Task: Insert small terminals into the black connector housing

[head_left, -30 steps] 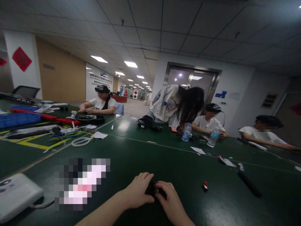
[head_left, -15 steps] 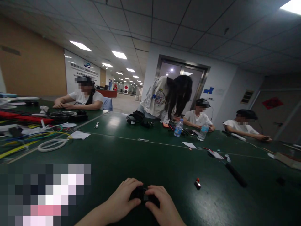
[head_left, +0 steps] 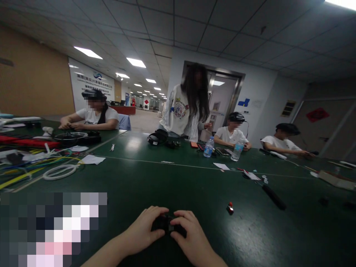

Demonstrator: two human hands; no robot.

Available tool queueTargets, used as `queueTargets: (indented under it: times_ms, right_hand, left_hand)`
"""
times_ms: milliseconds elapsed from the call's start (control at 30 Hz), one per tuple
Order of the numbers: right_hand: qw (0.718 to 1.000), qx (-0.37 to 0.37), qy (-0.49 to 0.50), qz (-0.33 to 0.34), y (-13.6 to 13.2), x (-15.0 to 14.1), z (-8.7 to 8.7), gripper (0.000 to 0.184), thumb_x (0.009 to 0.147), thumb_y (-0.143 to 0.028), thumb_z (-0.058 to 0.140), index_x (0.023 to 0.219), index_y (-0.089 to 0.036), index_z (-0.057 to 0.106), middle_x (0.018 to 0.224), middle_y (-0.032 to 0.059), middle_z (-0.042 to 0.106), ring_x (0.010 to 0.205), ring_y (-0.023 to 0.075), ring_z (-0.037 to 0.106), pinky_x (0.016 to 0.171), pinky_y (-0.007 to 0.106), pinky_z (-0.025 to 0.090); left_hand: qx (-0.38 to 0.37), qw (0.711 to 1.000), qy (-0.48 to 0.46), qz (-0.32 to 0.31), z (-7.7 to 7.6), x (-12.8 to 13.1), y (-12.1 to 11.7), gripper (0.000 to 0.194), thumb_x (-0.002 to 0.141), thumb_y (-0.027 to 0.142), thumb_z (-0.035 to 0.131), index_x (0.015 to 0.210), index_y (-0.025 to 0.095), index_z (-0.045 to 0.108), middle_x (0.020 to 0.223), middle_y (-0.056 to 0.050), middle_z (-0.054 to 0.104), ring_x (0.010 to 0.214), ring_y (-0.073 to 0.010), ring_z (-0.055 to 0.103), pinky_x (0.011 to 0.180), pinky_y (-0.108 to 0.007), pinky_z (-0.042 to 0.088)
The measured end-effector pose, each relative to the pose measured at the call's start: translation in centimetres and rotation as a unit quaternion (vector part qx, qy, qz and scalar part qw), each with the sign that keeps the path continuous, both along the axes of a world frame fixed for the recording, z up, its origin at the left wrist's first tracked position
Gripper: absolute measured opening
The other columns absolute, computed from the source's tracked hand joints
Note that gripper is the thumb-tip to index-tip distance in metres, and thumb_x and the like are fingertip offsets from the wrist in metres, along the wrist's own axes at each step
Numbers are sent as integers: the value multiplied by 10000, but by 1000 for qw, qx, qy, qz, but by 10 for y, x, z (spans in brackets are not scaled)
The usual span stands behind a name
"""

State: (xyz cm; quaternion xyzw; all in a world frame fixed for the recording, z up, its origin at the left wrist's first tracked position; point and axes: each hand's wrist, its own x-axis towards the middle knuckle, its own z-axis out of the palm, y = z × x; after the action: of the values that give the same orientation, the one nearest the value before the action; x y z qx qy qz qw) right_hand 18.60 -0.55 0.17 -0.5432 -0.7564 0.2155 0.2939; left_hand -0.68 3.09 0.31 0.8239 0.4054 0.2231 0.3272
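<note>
Near the front edge of the green table (head_left: 133, 178), my left hand (head_left: 148, 228) grips the left end of a small black object (head_left: 167, 224). Its right end is held by my right hand (head_left: 188, 231), fingers curled over the top and thumb at the near side. The object is dark and partly covered by my fingers, so its kind cannot be made out. To the right of my hands lies a small red and silver piece (head_left: 230, 208), touched by neither hand.
Tangled cables (head_left: 41, 167) and a coiled white tube (head_left: 59, 172) crowd the left side. Two water bottles (head_left: 208, 147), a black-handled tool (head_left: 274, 196) and paper scraps (head_left: 221, 166) lie beyond and right. A person (head_left: 185, 107) stands across the table; several others sit around it.
The person across the table has straightened up from bending over it. My view has shifted slightly; my hands keep nearly the same hold on the black object.
</note>
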Motion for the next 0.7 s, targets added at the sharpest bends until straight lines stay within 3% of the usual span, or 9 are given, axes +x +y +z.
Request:
queueTargets:
  times_ms: [167, 333, 500, 700]
  right_hand:
    - [1000, -10, -20, 4, 1, -1, 1, 289, 643, -171, 620, 906, -291, 611, 1096, -3, 551, 1068, 184, 447, 900, 323, 332]
    - [999, -28, -30, 5, 0, -2, 5, 236, 689, -198, 582, 905, -291, 600, 1082, -15, 551, 1055, 177, 455, 881, 321, 343]
    - [1000, -16, -23, 8, -2, -3, 7, 269, 684, -192, 578, 937, -282, 590, 1069, 7, 559, 1042, 203, 466, 879, 351, 352]
    - [1000, -5, -24, -1, -2, -2, 9, 268, 664, -179, 584, 914, -272, 596, 1065, 21, 555, 1032, 209, 467, 879, 354, 359]
  left_hand:
    - [3, 1000, 7, 3, 5, 2, -2, 401, 684, 195, 578, 1072, 267, 509, 1046, -6, 549, 981, -193, 477, 862, -317, 353]
    - [14, 1000, 11, -1, 4, 1, -2, 417, 686, 235, 594, 1090, 269, 497, 1061, -7, 548, 989, -200, 472, 863, -322, 354]
    - [4, 1000, 9, 17, 2, 0, -1, 500, 691, 251, 595, 1167, 253, 444, 1092, -28, 535, 1007, -204, 468, 880, -324, 348]
    - [21, 1000, 15, 1, 6, 2, -3, 424, 685, 227, 592, 1097, 254, 494, 1069, -12, 552, 999, -201, 471, 877, -323, 346]
